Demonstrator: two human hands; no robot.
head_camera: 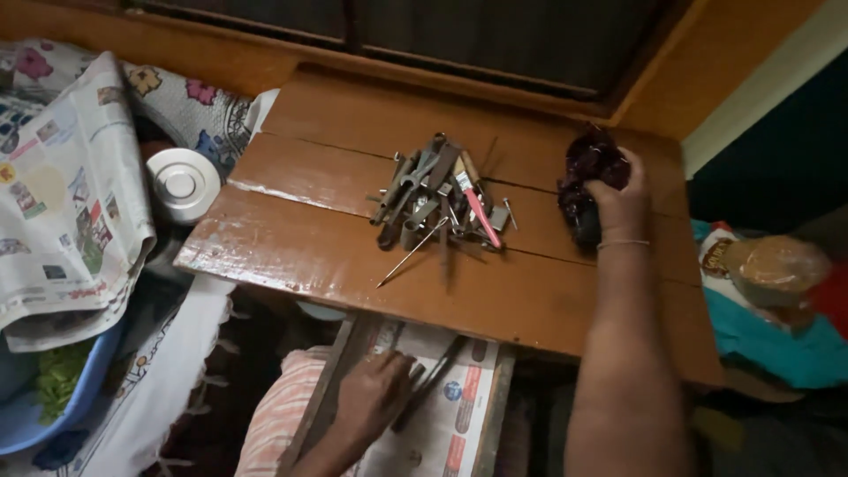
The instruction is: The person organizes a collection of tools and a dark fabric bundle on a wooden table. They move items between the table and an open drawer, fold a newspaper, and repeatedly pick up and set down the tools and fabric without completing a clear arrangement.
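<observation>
Nearest the camera, a dark tool (pixel 433 382) on newspaper (pixel 442 424) is touched by the left hand (pixel 375 397) with loosely bent fingers, while a dark crumpled bag (pixel 590 181) on the wooden desk (pixel 336 256), beside a heap of metal tools (pixel 437 205), is closed on by the grip of the right hand (pixel 621 208).

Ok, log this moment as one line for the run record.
right hand: gripping dark cloth bundle on wooden table | left hand: resting on newspaper below | tool pile: mid-table, untouched
</observation>
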